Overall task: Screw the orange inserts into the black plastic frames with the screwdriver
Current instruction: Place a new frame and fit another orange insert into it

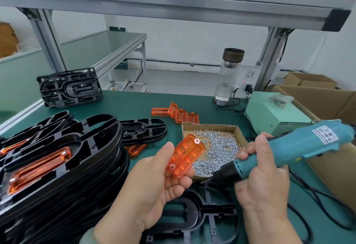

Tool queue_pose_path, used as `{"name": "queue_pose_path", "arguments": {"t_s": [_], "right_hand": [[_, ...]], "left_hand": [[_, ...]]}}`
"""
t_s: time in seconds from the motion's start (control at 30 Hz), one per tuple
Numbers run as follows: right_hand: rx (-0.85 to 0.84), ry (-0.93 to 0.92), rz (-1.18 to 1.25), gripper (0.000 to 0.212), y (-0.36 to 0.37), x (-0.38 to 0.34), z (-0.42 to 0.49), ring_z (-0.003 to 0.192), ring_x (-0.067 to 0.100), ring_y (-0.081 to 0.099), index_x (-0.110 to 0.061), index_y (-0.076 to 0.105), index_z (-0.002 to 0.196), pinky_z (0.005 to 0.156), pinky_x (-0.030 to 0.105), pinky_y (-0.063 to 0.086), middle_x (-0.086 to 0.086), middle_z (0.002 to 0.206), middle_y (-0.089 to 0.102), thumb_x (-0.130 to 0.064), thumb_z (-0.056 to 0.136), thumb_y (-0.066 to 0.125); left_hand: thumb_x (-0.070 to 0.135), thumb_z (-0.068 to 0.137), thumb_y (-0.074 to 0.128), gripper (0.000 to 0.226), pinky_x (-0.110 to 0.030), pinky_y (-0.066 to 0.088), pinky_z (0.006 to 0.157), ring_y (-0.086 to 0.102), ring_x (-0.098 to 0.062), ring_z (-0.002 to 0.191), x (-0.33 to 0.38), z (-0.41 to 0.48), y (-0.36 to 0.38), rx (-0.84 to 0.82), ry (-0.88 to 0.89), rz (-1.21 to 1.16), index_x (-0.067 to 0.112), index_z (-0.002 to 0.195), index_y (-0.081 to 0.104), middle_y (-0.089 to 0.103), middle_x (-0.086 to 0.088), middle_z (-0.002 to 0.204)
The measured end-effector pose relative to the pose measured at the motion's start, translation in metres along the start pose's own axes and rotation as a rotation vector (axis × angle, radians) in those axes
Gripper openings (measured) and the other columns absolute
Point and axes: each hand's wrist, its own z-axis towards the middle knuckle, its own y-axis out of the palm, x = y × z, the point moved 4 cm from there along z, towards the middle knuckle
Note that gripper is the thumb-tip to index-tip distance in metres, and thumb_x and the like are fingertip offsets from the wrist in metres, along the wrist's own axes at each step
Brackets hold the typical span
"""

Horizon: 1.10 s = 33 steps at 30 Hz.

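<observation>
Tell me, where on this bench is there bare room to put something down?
Bare green mat lies between the upright black frames and the glass bottle. A strip runs right of the screw box, crossed by cables. The left side is crowded with stacked frames.

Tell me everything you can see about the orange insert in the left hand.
The orange insert is a translucent, rounded rectangular plastic piece with ribbed lengthwise channels and a round screw hole near each end. The left hand holds it tilted above the mat, thumb along its left edge, fingers under its lower end. It overlaps the cardboard screw tray behind it.
</observation>
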Motion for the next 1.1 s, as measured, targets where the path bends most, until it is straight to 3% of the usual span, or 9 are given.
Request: {"name": "queue_pose_path", "arguments": {"t_s": [0.2,0.33,0.4,0.5,0.57,0.63,0.73,0.93,1.1], "right_hand": [[0.004,0.005,-0.018,0.009,0.0,0.001,0.001,0.049,0.009,0.048,-0.021,0.055,0.092,0.053,0.019,0.045,-0.006,0.059,0.05,-0.014,0.096,0.058],[0.009,0.007,-0.011,0.009,-0.001,0.001,0.001,0.049,0.009,0.049,-0.021,0.055,0.092,0.052,0.019,0.045,-0.007,0.058,0.05,-0.013,0.096,0.059],[0.011,0.003,-0.013,0.009,-0.001,0.0,0.001,0.049,0.009,0.049,-0.02,0.055,0.092,0.053,0.019,0.045,-0.007,0.058,0.05,-0.013,0.096,0.059],[0.021,-0.009,-0.022,0.01,-0.001,-0.002,0.0,0.049,0.009,0.048,-0.019,0.054,0.092,0.053,0.02,0.045,-0.007,0.056,0.05,-0.012,0.096,0.059],[0.027,-0.011,-0.016,0.01,0.0,-0.002,0.001,0.049,0.01,0.048,-0.019,0.054,0.091,0.053,0.02,0.045,-0.007,0.056,0.05,-0.012,0.097,0.058],[0.029,-0.004,-0.006,0.01,0.0,-0.002,0.001,0.049,0.01,0.048,-0.019,0.053,0.091,0.054,0.02,0.044,-0.007,0.056,0.049,-0.013,0.097,0.058],[0.03,-0.001,0.002,0.01,0.0,-0.003,0.001,0.049,0.01,0.047,-0.02,0.054,0.09,0.056,0.021,0.044,-0.007,0.056,0.05,-0.014,0.097,0.059],[0.032,0.002,0.005,0.01,0.0,-0.003,0.001,0.049,0.009,0.048,-0.021,0.055,0.09,0.054,0.021,0.044,-0.008,0.056,0.051,-0.015,0.096,0.06],[0.028,-0.014,-0.005,0.01,-0.001,-0.004,0.0,0.049,0.009,0.048,-0.021,0.055,0.09,0.054,0.02,0.045,-0.008,0.056,0.051,-0.015,0.096,0.06]], "left_hand": [[0.043,0.085,0.052,0.042,-0.02,0.046,0.04,0.06,-0.014,0.05,-0.001,-0.002,-0.001,-0.029,-0.007,0.021,0.006,0.081,0.07,0.071,-0.016,0.075],[0.031,0.098,0.042,0.034,-0.019,0.048,0.044,0.062,-0.014,0.053,0.0,-0.007,0.001,-0.026,0.025,0.075,0.009,0.091,0.068,0.072,-0.014,0.076],[0.027,0.099,0.041,0.028,-0.019,0.049,0.049,0.067,-0.013,0.06,0.003,-0.011,-0.001,0.002,0.103,0.244,0.018,0.093,0.067,0.073,-0.006,0.077],[0.035,0.093,0.043,0.026,-0.01,0.044,0.06,0.062,0.001,0.072,0.018,-0.019,-0.008,0.113,0.435,0.874,0.032,0.083,0.067,0.068,0.015,0.077],[0.038,0.09,0.047,0.02,-0.011,0.041,0.063,0.056,0.0,0.074,0.029,-0.026,-0.006,0.157,0.579,1.272,0.036,0.084,0.066,0.062,0.013,0.075],[0.038,0.092,0.048,0.014,-0.018,0.045,0.07,0.055,-0.001,0.076,0.031,-0.028,-0.006,0.146,0.589,1.468,0.04,0.091,0.062,0.061,0.014,0.079],[0.034,0.093,0.046,0.015,-0.03,0.048,0.081,0.056,-0.01,0.091,0.022,-0.028,-0.006,0.122,0.508,1.639,0.036,0.101,0.058,0.063,0.012,0.092],[0.024,0.092,0.049,0.013,-0.025,0.035,0.072,0.045,-0.013,0.095,0.001,-0.02,-0.005,0.185,0.444,1.825,0.033,0.098,0.055,0.05,0.01,0.097],[0.029,0.094,0.045,0.02,-0.026,0.029,0.074,0.039,-0.014,0.093,-0.009,-0.02,-0.007,0.181,0.505,1.91,0.034,0.11,0.057,0.044,0.011,0.097]]}}
